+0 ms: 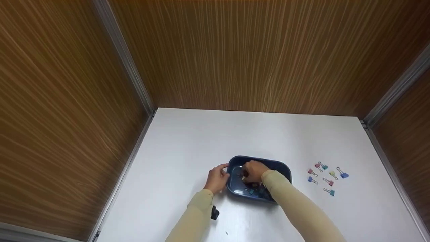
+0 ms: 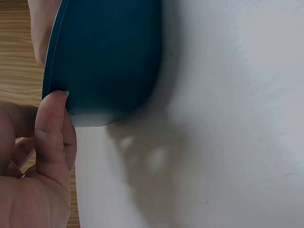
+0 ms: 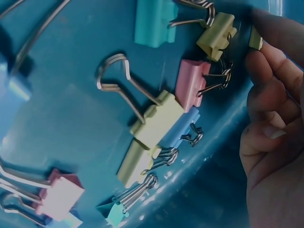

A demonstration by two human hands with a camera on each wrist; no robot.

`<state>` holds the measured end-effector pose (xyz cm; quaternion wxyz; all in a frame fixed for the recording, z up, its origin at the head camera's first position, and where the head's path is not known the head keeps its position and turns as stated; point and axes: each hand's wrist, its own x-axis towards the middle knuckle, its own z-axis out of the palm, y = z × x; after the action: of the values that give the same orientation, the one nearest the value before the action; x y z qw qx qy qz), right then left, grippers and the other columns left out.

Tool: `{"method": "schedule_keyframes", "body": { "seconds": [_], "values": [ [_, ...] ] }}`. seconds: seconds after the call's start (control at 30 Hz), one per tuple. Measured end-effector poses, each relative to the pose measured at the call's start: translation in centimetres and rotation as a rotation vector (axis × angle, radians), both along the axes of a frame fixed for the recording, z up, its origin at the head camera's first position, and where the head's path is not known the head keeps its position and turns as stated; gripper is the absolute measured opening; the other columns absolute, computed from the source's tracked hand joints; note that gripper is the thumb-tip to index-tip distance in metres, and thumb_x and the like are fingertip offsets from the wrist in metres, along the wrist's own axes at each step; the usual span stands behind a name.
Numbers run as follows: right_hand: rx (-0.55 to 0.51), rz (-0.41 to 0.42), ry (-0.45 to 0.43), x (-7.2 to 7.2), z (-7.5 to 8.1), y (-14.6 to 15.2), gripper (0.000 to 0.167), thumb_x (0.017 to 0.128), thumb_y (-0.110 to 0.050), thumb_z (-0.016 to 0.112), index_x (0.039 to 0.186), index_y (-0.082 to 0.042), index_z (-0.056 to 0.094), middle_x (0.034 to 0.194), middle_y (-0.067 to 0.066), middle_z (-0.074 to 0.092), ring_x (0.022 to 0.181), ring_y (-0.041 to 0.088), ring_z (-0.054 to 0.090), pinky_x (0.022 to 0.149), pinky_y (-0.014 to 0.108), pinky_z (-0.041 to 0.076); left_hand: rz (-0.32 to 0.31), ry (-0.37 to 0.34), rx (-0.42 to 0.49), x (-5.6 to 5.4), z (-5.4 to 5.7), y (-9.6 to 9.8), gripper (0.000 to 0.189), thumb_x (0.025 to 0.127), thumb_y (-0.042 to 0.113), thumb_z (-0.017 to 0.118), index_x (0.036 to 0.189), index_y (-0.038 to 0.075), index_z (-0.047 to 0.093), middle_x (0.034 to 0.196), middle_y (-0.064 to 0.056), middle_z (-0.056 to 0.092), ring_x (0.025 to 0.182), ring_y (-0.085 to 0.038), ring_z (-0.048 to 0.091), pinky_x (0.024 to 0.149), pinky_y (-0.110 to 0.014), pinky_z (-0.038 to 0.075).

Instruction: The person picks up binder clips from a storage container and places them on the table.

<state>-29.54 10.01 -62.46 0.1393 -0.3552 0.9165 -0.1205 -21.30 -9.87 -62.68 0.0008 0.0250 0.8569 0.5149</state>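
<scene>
A dark blue plastic tub (image 1: 237,192) stands on the white table with binder clips of several colours inside. At its left end my left hand (image 1: 216,179) grips the rim, with the thumb (image 2: 51,116) against the wall in the left wrist view. My right hand (image 1: 254,170) reaches down into the tub. Between its thumb and fingers it pinches a yellow binder clip (image 3: 256,39), mostly hidden by the fingertips. Close to that hand lie an olive-yellow clip (image 3: 216,37), a pink clip (image 3: 191,85), a pale yellow clip (image 3: 157,118) and a teal clip (image 3: 156,21).
To the right of the tub, several binder clips lie spread on the table, among them a blue clip (image 1: 344,175), a yellow clip (image 1: 332,173) and a teal clip (image 1: 331,192). Wood-grain panels (image 1: 235,60) enclose the white table (image 1: 188,134) at the back and sides.
</scene>
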Motion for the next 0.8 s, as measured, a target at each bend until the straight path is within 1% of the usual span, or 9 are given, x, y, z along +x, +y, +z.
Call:
{"method": "schedule_keyframes", "body": {
  "seconds": [0.13,0.23,0.3,0.43,0.5,0.63,0.7,0.8],
  "values": [
    [-0.012,0.003,-0.003,-0.1,0.3,-0.1,0.016,0.069,-0.019,0.08,0.081,-0.013,0.073,0.068,-0.008,0.064,0.061,0.007,0.057,0.062,0.028,0.052,-0.001,0.0,-0.004,0.1,0.0,-0.2,0.042,0.089,0.001,0.064,0.13,0.005,0.058,0.073,0.003,0.057,0.05,-0.007,0.053,0.049,-0.023,0.048],
    [-0.041,0.002,-0.015,-0.4,1.0,0.0,0.016,0.071,-0.017,0.079,0.086,-0.012,0.074,0.072,-0.007,0.065,0.065,0.008,0.058,0.065,0.03,0.052,0.0,0.01,-0.014,-0.1,0.1,-0.3,0.042,0.088,0.001,0.065,0.13,0.005,0.058,0.073,0.003,0.057,0.053,-0.007,0.053,0.052,-0.023,0.048],
    [-0.098,-0.004,-0.038,-0.8,1.8,0.4,0.016,0.073,-0.015,0.078,0.088,-0.012,0.073,0.074,-0.006,0.065,0.066,0.008,0.057,0.066,0.03,0.052,0.003,0.017,-0.022,-0.2,0.1,-0.4,0.042,0.088,0.001,0.065,0.129,0.005,0.059,0.072,0.003,0.057,0.054,-0.006,0.053,0.052,-0.022,0.047],
    [-0.237,-0.026,-0.084,-1.9,3.2,1.5,0.017,0.072,-0.011,0.075,0.089,-0.012,0.073,0.076,-0.006,0.066,0.069,0.009,0.059,0.067,0.03,0.051,0.008,0.003,-0.026,-0.2,0.1,-0.4,0.042,0.088,0.001,0.065,0.13,0.005,0.058,0.072,0.003,0.057,0.052,-0.007,0.053,0.05,-0.023,0.048],
    [-0.285,-0.054,-0.107,-2.3,3.8,2.2,0.016,0.073,-0.011,0.074,0.089,-0.012,0.073,0.076,-0.006,0.066,0.07,0.009,0.059,0.068,0.03,0.052,0.01,-0.009,-0.021,-0.2,0.1,-0.4,0.043,0.089,0.001,0.065,0.131,0.005,0.057,0.072,0.003,0.057,0.049,-0.008,0.053,0.047,-0.023,0.048],
    [-0.327,-0.123,-0.11,-3.1,4.9,4.0,0.014,0.075,-0.014,0.075,0.089,-0.014,0.073,0.079,-0.006,0.067,0.071,0.011,0.059,0.068,0.031,0.05,0.01,-0.017,-0.004,-0.2,0.0,-0.4,0.043,0.089,0.001,0.064,0.131,0.006,0.057,0.071,0.003,0.056,0.046,-0.008,0.053,0.044,-0.024,0.047],
    [-0.344,-0.152,-0.101,-3.5,5.4,5.2,0.015,0.077,-0.016,0.075,0.091,-0.014,0.073,0.082,-0.005,0.067,0.072,0.013,0.058,0.066,0.031,0.049,0.011,-0.023,0.001,-0.2,0.1,-0.4,0.043,0.089,0.001,0.063,0.131,0.006,0.057,0.071,0.002,0.056,0.045,-0.009,0.053,0.043,-0.024,0.047],
    [-0.375,-0.233,-0.071,-4.1,5.9,7.7,0.016,0.077,-0.014,0.076,0.092,-0.012,0.073,0.083,-0.002,0.066,0.071,0.015,0.056,0.063,0.03,0.046,0.017,-0.026,0.0,-0.2,0.1,-0.5,0.042,0.089,0.0,0.063,0.131,0.006,0.057,0.072,0.002,0.056,0.046,-0.009,0.053,0.043,-0.024,0.047]
  ]
}}
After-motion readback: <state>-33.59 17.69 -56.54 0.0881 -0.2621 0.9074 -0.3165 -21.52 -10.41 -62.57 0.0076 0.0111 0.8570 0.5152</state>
